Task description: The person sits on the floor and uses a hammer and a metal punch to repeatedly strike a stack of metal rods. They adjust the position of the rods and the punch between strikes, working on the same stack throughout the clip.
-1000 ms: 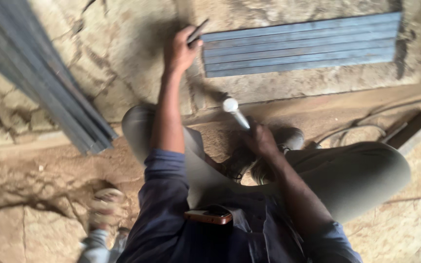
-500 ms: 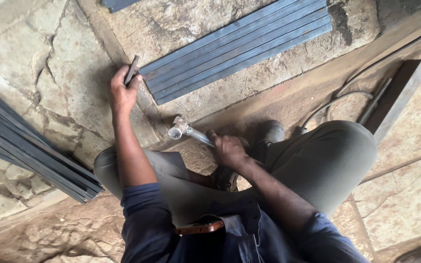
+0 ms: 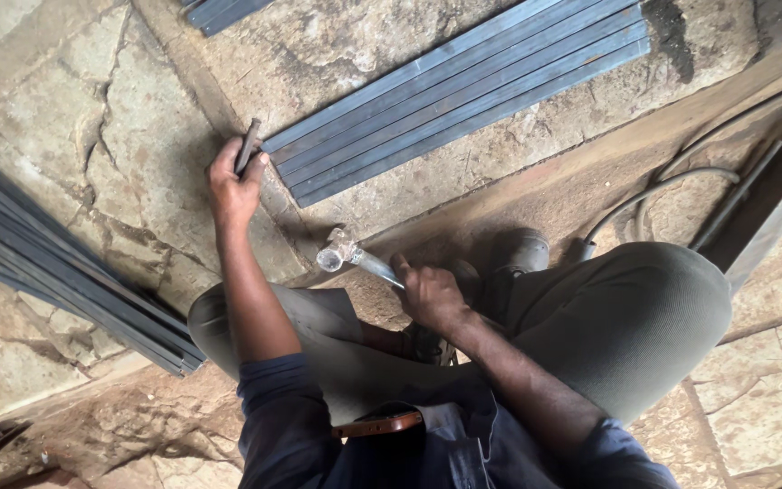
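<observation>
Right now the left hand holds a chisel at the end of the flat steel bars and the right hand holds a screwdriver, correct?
Not quite. In the head view the right hand holds a hammer, not a screwdriver. The left hand does hold the chisel at the end of the flat steel bars.

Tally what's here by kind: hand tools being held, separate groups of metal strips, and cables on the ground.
Hand tools held: 2, a chisel in the left hand and a hammer in the right hand
Groups of metal strips: 3
Cables: 2
Total: 7
</observation>
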